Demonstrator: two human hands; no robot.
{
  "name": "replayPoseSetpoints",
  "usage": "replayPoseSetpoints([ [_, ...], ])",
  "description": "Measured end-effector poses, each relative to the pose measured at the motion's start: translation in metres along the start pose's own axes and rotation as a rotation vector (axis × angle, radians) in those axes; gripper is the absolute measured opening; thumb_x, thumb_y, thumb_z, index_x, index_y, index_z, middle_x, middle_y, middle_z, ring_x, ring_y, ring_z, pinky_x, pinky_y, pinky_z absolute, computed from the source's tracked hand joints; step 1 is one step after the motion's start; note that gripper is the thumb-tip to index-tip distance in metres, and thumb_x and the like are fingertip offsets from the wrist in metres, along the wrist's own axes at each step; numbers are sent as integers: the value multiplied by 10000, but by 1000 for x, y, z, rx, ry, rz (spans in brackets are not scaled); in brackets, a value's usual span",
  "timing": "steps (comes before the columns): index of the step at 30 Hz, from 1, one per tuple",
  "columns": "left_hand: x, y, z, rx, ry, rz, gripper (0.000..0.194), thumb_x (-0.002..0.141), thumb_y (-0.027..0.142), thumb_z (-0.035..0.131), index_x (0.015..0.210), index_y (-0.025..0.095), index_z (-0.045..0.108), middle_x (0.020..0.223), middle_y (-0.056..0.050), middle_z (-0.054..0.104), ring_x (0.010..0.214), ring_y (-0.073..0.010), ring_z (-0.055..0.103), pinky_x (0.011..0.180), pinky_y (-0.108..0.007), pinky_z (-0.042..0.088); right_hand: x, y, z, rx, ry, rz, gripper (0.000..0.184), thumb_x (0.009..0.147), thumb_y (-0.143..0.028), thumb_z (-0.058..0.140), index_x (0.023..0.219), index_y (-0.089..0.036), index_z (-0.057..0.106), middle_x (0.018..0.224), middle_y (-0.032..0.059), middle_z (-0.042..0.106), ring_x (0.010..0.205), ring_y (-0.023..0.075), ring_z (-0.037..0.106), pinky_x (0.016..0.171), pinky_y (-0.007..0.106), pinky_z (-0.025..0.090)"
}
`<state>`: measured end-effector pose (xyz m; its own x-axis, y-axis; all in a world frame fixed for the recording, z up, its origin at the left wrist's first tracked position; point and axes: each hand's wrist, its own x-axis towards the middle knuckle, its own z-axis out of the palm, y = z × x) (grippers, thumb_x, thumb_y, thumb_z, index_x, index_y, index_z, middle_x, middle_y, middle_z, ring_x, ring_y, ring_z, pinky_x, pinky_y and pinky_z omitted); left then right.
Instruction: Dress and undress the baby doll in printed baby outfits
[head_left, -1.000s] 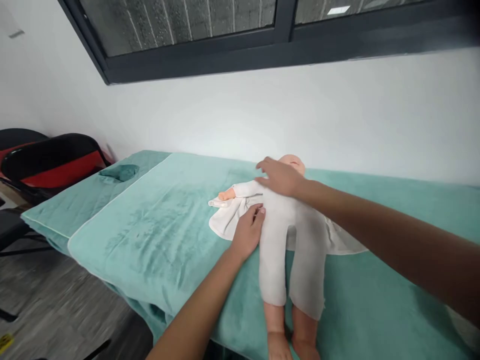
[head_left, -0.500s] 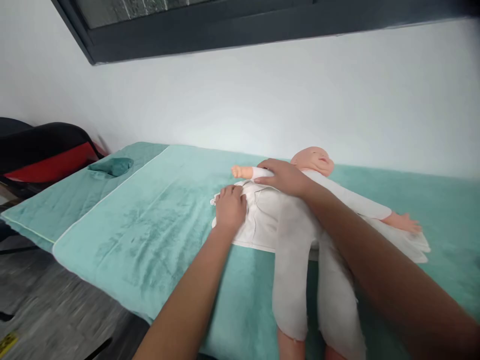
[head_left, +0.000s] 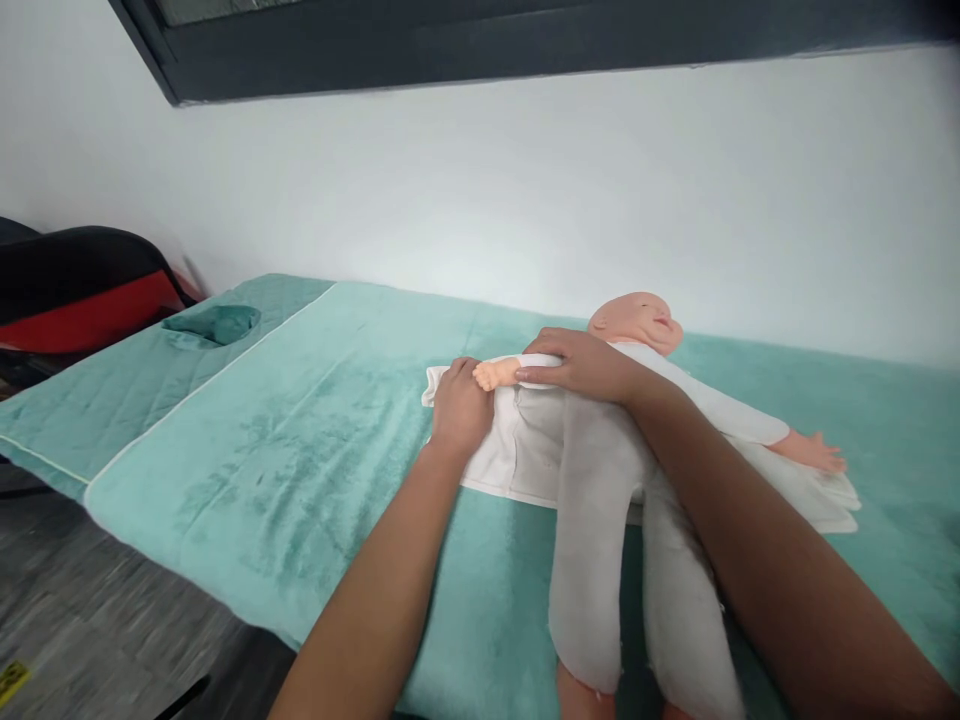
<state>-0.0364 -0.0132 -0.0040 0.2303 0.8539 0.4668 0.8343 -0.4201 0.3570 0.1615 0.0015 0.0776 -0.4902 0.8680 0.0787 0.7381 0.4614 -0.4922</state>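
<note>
A baby doll (head_left: 600, 500) with a white cloth body lies on its back, its head (head_left: 630, 318) toward the wall. Under it is spread a white garment (head_left: 510, 465), which sticks out on both sides. My right hand (head_left: 585, 366) is closed around the doll's arm near the wrist, thumb below and fingers over the top. The doll's small hand (head_left: 496, 374) points left over the cloth. My left hand (head_left: 463, 408) grips the garment's left part by what looks like a sleeve, its fingertips partly hidden. The doll's other arm (head_left: 750, 415) stretches out to the right.
A green plush-covered bed (head_left: 300, 420) stands against the white wall, with a dark window frame (head_left: 450, 50) above. At its far left end is a face hole (head_left: 217, 326). A black and red chair (head_left: 90, 300) stands beyond that end.
The doll's arm has come down and toward me, its hand now close beside my left hand. My right hand has closed around this arm. The garment's left end now extends farther beyond my left fingers.
</note>
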Motion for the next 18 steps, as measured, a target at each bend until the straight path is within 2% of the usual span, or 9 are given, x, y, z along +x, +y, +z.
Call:
replayPoseSetpoints([
  [2,-2,1,-2,-27,45,-67,259,920,127,428,992,175,672,1001,-116,686,1053,-267,595,892,-379,461,-3,-1,-2,7,8,11,390,850,-606,551,923,-260,714,1056,32,659,947,231,601,829,345,448],
  [6,-5,3,-6,-141,99,-195,223,911,156,457,1031,197,641,991,-91,694,989,-263,614,815,-360,460,-6,-1,-5,-36,5,50,399,821,-625,570,896,-258,707,1057,39,653,915,236,595,764,338,448],
  [9,-7,7,-9,-325,137,-310,169,948,235,448,956,207,615,905,-54,698,858,-221,631,758,-326,455,-5,1,-4,-167,16,113,420,820,-653,559,882,-266,709,1030,48,647,901,246,583,737,348,428],
  [11,-8,10,-9,-395,190,-338,178,969,282,439,933,208,596,875,-42,693,828,-201,631,759,-311,454,-4,2,-1,-273,20,138,432,827,-660,544,897,-269,715,1012,58,640,906,255,576,740,359,414],
  [13,-10,14,-7,-378,230,-302,179,979,300,435,944,211,587,897,-42,688,846,-193,628,768,-303,449,-2,2,3,-346,19,144,441,834,-662,529,906,-271,719,993,65,636,899,260,572,744,370,400],
  [18,-15,25,2,-259,221,-52,229,1013,313,366,996,215,573,981,-60,660,933,-186,617,801,-291,444,0,1,8,-374,33,112,459,849,-675,495,896,-281,727,981,66,636,917,266,567,783,394,382],
])
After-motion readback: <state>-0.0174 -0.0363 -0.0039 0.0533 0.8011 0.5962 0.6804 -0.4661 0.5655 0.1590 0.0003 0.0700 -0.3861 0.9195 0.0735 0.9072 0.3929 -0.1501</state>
